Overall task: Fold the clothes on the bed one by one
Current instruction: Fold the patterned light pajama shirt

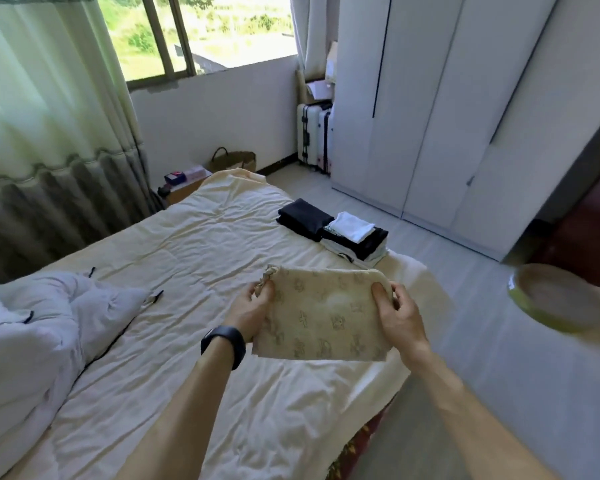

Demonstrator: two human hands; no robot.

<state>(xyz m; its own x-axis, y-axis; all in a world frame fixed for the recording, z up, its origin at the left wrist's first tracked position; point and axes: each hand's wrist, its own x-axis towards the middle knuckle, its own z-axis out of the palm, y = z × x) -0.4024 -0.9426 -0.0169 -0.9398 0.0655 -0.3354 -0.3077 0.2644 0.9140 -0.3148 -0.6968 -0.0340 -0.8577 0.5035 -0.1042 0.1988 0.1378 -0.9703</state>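
Fingers (381, 294) of left hand (252, 311) and right hand (400, 315) pinching folded rectangular printed cloth (326, 320)

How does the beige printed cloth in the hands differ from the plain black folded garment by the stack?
The beige printed cloth has a repeated pattern; the plain black folded garment has none. The left hand and right hand grip the beige cloth's upper corners above the cream bed sheet; the black garment lies on it beside the stack of folded clothes. Both are folded into rectangles.
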